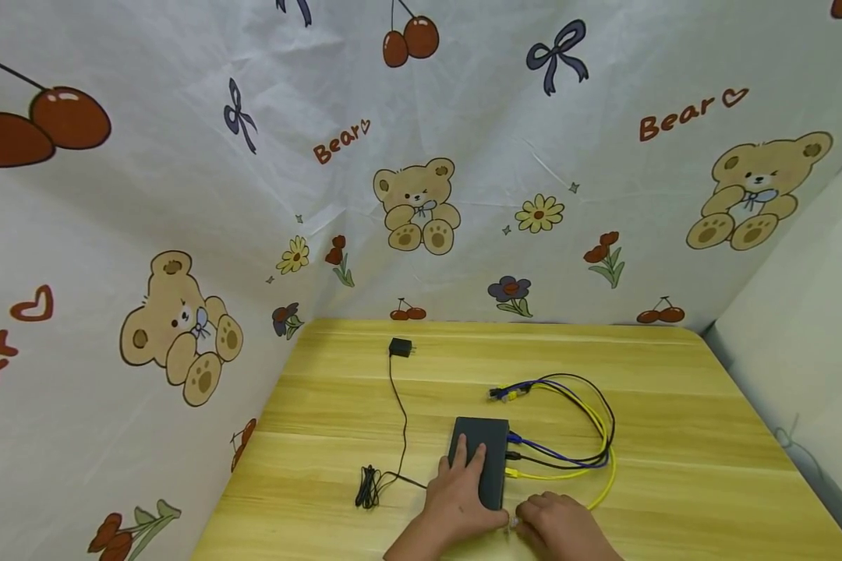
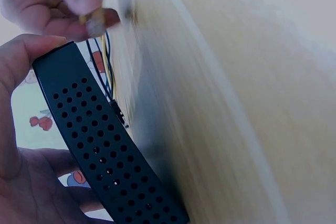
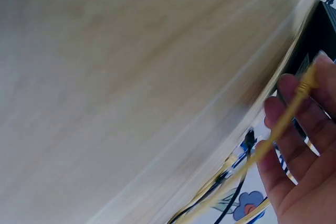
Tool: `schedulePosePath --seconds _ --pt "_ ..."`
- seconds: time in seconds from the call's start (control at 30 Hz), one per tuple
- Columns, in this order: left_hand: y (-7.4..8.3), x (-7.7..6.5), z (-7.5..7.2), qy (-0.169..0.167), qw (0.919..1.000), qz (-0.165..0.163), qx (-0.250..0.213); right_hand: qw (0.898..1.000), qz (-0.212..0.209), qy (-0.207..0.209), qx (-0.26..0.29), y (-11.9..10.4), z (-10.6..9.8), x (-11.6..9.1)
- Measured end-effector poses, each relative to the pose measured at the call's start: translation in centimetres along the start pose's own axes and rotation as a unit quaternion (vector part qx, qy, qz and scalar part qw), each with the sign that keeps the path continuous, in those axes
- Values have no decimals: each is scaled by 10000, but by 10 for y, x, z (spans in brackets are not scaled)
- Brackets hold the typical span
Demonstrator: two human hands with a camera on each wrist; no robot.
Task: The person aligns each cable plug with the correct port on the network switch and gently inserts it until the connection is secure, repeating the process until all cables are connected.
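Observation:
A black network switch (image 1: 494, 467) lies on the table, its perforated side (image 2: 89, 124) facing the left wrist camera. My left hand (image 1: 456, 495) rests on it, fingers spread straight over the top and thumb against the near right corner. Just right of that corner my right hand (image 1: 557, 526) pinches the plug end (image 2: 95, 23) of a yellow network cable (image 3: 281, 124). The plug is apart from the switch. Along the switch's right side, a blue plug (image 1: 514, 439), a black plug (image 1: 512, 456) and a yellow plug (image 1: 511, 473) sit in its ports.
Loose cable ends (image 1: 508, 394) lie behind the switch, their cables looping to the right. A black power adapter (image 1: 400, 347) stands at the back left. Its cord runs to a tied bundle (image 1: 367, 487) left of the switch. Printed cloth (image 1: 463, 117) hangs behind the table.

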State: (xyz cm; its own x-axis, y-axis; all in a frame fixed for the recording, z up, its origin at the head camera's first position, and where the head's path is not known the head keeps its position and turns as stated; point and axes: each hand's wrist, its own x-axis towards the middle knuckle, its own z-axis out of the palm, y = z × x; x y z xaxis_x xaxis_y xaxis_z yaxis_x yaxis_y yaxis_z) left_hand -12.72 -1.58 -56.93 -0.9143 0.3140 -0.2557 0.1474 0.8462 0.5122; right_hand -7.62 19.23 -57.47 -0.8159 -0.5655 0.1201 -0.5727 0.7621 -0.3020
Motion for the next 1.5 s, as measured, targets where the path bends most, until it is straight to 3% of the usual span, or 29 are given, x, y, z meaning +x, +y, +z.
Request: schedulePosePath --seconds 0.23,0.53,0.67,1.0,1.17,1.33,1.5 --pt "0 -1 1 39 10000 -3 16 9988 484 39 -63 -3 -1 -2" --pt "-2 2 4 29 10000 10 -13 9944 590 877 -20 -11 -5 6" --pt "-3 3 3 17 10000 12 -27 9933 620 971 -102 -12 -5 10" --pt "-2 2 2 -17 10000 20 -12 9844 1190 1286 -175 -16 -2 15" --pt "-1 2 2 -18 10000 -12 -55 9912 758 1085 -36 -11 -4 11" --pt "-2 3 3 -6 10000 -41 -17 9918 218 1254 -90 -7 -3 7" --pt "-1 2 4 18 10000 -10 -3 9894 411 1392 63 -7 -3 9"
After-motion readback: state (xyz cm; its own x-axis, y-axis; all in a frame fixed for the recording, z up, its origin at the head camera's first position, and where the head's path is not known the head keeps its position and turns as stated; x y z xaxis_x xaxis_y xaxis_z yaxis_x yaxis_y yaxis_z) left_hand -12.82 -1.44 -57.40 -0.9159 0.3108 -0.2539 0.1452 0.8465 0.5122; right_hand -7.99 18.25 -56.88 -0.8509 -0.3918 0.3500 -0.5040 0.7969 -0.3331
